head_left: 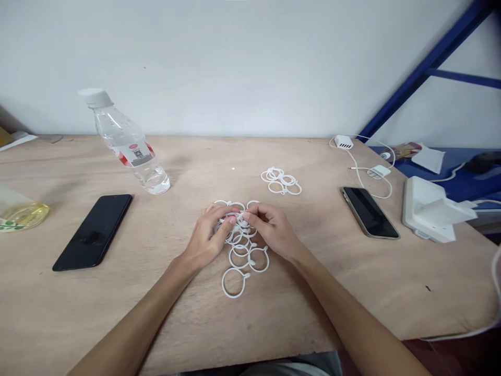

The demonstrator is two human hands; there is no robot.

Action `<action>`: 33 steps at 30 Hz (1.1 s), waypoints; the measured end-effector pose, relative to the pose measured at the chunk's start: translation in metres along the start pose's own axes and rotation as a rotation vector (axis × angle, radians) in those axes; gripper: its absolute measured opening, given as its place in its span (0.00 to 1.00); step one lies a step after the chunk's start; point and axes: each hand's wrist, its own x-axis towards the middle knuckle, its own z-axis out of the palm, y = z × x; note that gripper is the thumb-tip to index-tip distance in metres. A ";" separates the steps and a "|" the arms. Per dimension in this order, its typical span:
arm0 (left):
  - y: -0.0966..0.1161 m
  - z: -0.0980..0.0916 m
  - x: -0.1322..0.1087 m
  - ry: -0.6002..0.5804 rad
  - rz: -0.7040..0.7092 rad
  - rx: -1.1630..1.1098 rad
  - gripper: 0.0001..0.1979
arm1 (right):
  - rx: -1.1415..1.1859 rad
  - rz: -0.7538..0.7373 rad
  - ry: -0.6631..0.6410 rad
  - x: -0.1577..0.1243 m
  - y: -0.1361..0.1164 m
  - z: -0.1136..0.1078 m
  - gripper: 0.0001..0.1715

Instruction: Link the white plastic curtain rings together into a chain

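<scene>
Several white rings with small tabs (234,283) lie in an overlapping pile at the middle of the wooden table. Over the pile's upper part, my left hand (211,232) pinches a white ring between thumb and fingers. My right hand (276,230) meets it from the other side, its thumb and index finger closed on the tab of that ring. The fingertips of both hands almost touch and partly cover the ring. A smaller group of white rings (281,180) lies farther back, right of centre.
A clear bottle (133,146) and a black phone (93,232) are at left, with a container of yellow liquid (23,215) at the edge. On the right are another phone (370,213), a white power adapter (428,209), cables and a small white hub (343,142).
</scene>
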 end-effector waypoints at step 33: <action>-0.005 0.004 -0.001 0.118 -0.006 0.072 0.23 | -0.273 -0.108 0.218 0.008 0.003 -0.019 0.10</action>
